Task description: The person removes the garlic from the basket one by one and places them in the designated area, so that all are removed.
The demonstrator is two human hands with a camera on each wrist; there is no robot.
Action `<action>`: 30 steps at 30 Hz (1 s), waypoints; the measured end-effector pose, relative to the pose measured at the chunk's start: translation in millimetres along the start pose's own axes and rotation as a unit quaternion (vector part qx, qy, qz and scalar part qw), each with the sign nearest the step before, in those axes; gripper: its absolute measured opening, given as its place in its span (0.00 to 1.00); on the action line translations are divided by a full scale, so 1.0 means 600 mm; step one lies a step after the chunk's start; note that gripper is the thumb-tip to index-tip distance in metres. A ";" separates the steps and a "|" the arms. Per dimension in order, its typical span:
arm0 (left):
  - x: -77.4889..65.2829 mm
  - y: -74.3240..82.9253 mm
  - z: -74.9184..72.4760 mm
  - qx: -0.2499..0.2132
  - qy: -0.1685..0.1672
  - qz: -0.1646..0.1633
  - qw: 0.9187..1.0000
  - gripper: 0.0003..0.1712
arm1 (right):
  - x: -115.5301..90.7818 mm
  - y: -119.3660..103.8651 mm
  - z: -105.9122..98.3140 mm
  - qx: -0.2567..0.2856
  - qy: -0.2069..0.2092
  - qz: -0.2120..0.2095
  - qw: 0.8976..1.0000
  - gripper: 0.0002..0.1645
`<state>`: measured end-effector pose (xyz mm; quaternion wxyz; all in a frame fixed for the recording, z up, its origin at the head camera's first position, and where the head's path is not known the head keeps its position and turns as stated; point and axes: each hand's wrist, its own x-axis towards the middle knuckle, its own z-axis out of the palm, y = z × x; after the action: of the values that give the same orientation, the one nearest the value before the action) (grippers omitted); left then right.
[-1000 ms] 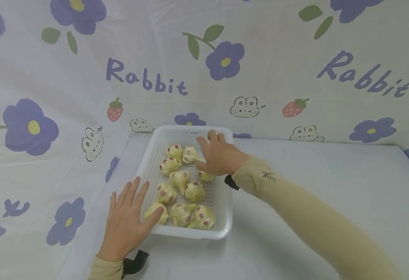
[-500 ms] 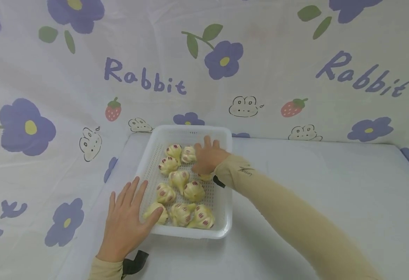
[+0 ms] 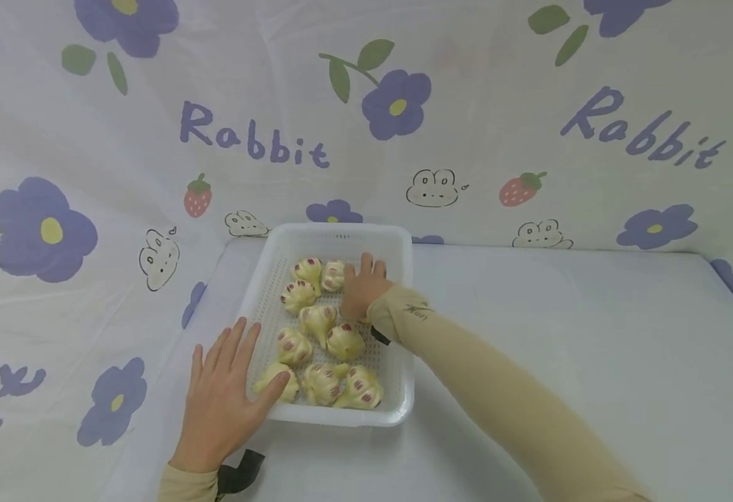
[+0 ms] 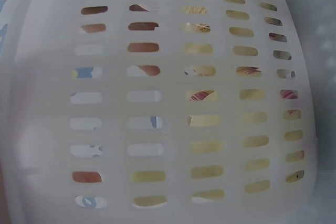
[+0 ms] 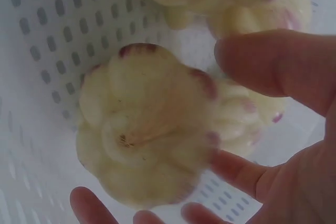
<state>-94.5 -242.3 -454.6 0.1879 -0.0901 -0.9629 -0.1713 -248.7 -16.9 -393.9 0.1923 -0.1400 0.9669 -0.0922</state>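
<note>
1. Left hand (image 3: 219, 401): unmoved, fingers spread, gripping nothing, thumb reaching over the rim of the perforated plastic basket (image 3: 341, 417).
2. Garlic bulbs (image 3: 318, 318): loose in the basket, unshifted.
3. Right hand (image 3: 363, 287): has sunk lower into the basket; thumb and fingers stand apart around one bulb (image 5: 147, 124), seemingly within grasp, no grip evident.
4. Neighbouring bulbs and the right wall crowd its fingers; bare counter (image 3: 529, 335) beyond.

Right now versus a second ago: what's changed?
The right hand has moved left and deeper into the basket. In the right wrist view its thumb and fingers are spread about a garlic bulb; no grip is visible, and nothing was visibly let go.

Unchanged: the left hand spread at the basket's near left corner, the basket's place, and the other visible bulbs.
</note>
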 end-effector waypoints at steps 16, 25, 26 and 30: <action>0.001 0.002 -0.001 0.003 0.000 0.000 1.000 0.49 | 0.020 0.007 0.026 -0.004 -0.020 0.022 1.000 0.37; 0.003 0.004 0.000 0.001 0.003 0.002 1.000 0.49 | 0.036 0.018 0.039 0.011 -0.020 0.022 0.999 0.38; 0.002 0.005 0.000 0.001 0.004 0.002 1.000 0.48 | 0.038 0.019 0.041 0.008 -0.023 0.021 0.999 0.38; 0.001 0.006 0.001 0.006 0.010 -0.003 1.000 0.47 | 0.033 0.019 0.038 0.000 -0.028 0.015 0.999 0.39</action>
<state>-94.5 -238.4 -453.9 0.1970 -0.0840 -0.9624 -0.1671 -259.8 -15.0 -423.8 0.2210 -0.1286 0.9630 -0.0851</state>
